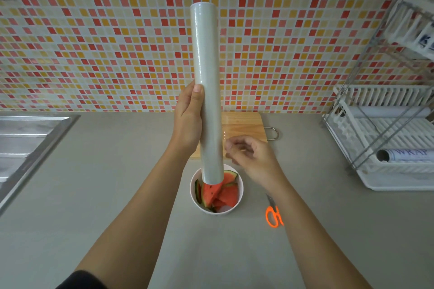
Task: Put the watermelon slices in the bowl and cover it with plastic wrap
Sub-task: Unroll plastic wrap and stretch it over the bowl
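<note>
Left hand (187, 119) grips plastic wrap roll (206, 65) upright over bowl (241, 191); right hand (253, 157) curled beside it — pinch unclear. Judged light, clingy — take its loose edge.

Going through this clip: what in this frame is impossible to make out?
1. Head view: the far side of the bowl and some watermelon slices sit behind the lower end of the plastic wrap roll.
2. Whether the right hand pinches anything: its fingers are blurred.
3. Part of the scissors, behind the right forearm.
4. The dish rack and sink, cut off by the frame's edges.
</note>
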Tool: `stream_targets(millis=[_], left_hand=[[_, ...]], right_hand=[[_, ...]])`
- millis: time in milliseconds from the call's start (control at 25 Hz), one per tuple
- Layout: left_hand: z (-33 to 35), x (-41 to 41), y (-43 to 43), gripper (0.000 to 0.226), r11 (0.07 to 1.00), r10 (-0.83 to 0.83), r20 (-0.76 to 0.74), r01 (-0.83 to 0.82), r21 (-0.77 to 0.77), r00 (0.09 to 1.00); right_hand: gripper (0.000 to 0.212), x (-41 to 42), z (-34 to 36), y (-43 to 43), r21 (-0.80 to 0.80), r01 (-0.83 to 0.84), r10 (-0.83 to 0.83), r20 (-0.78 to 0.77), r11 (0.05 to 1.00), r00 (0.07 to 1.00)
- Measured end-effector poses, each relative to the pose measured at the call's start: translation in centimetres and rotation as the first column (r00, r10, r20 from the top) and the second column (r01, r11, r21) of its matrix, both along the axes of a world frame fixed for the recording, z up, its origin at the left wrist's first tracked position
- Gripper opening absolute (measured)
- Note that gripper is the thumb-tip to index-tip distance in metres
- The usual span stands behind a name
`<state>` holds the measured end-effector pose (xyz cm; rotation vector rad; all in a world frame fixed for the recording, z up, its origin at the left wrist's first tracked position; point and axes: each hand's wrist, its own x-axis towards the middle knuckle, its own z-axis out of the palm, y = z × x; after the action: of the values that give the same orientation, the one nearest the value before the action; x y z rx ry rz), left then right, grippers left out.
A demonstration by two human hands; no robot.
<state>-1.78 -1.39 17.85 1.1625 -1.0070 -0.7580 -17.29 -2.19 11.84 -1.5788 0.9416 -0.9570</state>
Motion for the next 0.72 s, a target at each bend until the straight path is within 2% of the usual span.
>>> stream_targets(millis=[80,160,280,360,480,600,720], left_hand=[[0.2,0.1,-0.2,0.027,1.0,0.006,-0.004,-0.006,-0.009,1.0],[0.4,0.2,-0.3,0.029,1.0,0.009,-0.002,-0.009,-0.019,1.0],[0.6,0.2,-0.5,0.029,1.0,0.017,-0.052,-0.018,-0.012,0.999],[0.6,0.2,-0.6,0.031,0.999,0.04,-0.067,-0.041,-0.014,0.997],[0.6,0.0,-0.8,0.033,0.998,0.057,-0.049,-0.057,-0.007,0.997],[0.6,0.1,-0.9,0.036,0.999,0.045,-0.057,-0.045,-0.01,0.997],[0.5,0.2,-1.0,0.033,0.999,0.05,-0.09,-0.051,-0.013,0.995]], right_hand=[[0.021,0.0,-0.1,0.5,-0.012,-0.034,0.033,-0.072,0.999,0.997],[0.011,-0.2,-0.2,0.3,-0.033,-0.027,0.024,-0.088,0.999,0.996],[0.009,-0.9,0.1,-0.4,-0.036,-0.035,0.03,-0.14,0.999,0.99],[0.016,-1.1,0.0,0.0,-0.017,-0.068,0.064,-0.155,0.998,0.986],[0.013,-0.6,-0.4,0.9,-0.067,-0.022,0.013,-0.138,0.998,0.99],[0.01,-1.0,-0.6,0.5,-0.048,0.008,-0.014,-0.122,0.999,0.992],[0.01,-1.5,-0.7,0.4,-0.015,-0.038,0.036,-0.113,0.999,0.993]])
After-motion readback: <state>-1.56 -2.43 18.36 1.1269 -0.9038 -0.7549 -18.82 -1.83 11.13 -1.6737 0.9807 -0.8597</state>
